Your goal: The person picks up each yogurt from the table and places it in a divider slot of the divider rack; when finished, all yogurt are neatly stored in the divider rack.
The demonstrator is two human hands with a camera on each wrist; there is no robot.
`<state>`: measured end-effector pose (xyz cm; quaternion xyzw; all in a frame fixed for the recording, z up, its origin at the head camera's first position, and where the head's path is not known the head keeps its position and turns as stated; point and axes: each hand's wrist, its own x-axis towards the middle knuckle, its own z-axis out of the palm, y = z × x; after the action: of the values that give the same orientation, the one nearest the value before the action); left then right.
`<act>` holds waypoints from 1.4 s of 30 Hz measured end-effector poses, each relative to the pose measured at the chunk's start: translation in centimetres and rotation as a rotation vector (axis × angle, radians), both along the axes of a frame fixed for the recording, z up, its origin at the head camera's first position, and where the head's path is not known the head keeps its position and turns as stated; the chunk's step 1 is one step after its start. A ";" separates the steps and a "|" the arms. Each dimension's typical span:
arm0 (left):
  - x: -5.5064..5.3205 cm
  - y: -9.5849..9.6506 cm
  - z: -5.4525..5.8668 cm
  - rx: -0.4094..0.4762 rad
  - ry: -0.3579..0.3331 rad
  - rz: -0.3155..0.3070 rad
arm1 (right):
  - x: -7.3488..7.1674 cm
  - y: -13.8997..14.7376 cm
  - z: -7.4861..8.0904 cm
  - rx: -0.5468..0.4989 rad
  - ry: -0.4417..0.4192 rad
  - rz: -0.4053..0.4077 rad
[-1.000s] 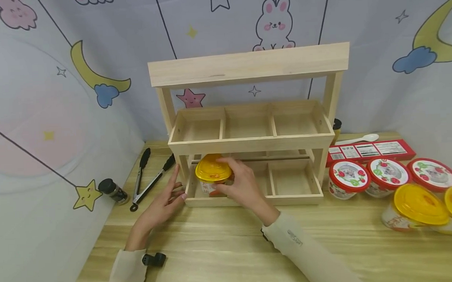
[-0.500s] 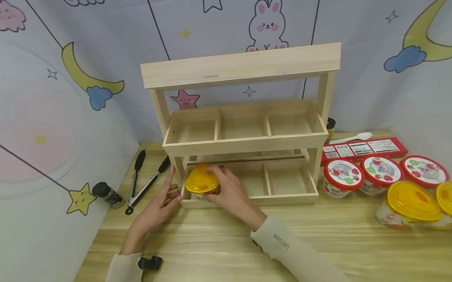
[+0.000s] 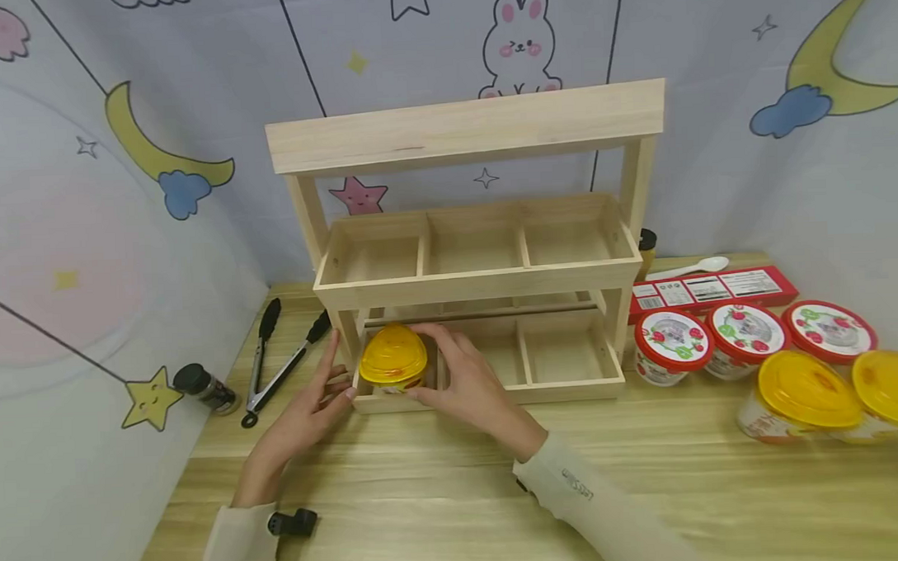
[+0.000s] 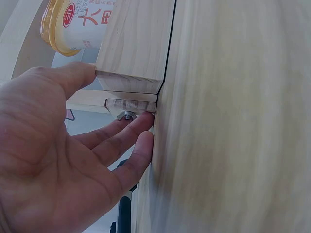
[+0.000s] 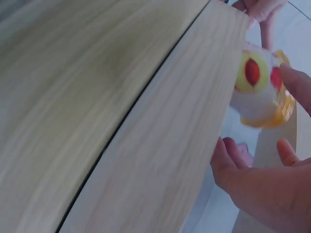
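A food cup with a domed yellow lid (image 3: pixel 394 355) stands in the left compartment of the lower tray (image 3: pixel 542 393) of a two-tier wooden rack. My right hand (image 3: pixel 471 387) is spread beside it, index finger at the lid and thumb near the tray's front edge. In the right wrist view, the cup (image 5: pixel 255 90) shows a peach picture, with a gap between it and the lower fingers. My left hand (image 4: pixel 73 155) has its thumb on the tray's left front corner, with the other fingers extended along its side.
Several cups with red lids (image 3: pixel 674 340) and yellow lids (image 3: pixel 809 390) stand right of the rack. Behind them lie a red box (image 3: pixel 746 287) and a white spoon (image 3: pixel 694 267). Black-handled tongs (image 3: pixel 278 381) and a dark-capped jar (image 3: pixel 206 388) lie on the left.
The cup has gone down and slightly left into the left compartment. My right hand has loosened its fingers from around it. The left hand stays at the tray corner.
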<state>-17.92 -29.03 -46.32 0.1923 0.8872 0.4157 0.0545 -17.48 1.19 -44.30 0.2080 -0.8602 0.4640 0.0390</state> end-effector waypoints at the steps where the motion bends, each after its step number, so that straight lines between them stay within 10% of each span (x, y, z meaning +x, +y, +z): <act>1: 0.0 0.0 0.1 -0.002 -0.002 0.000 | 0.1 0.5 0.1 -0.010 -0.011 0.003; 25: 0.1 0.2 0.4 -0.013 -0.008 0.010 | 4.0 13.3 3.3 -0.007 0.128 -0.137; 42: 0.3 0.1 0.3 -0.015 -0.015 0.015 | 8.2 20.3 4.6 0.049 0.164 -0.429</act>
<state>-17.67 -28.95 -45.98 0.1819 0.8913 0.4109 0.0596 -9.33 21.49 -39.72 0.0585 -0.8896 0.4057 0.2015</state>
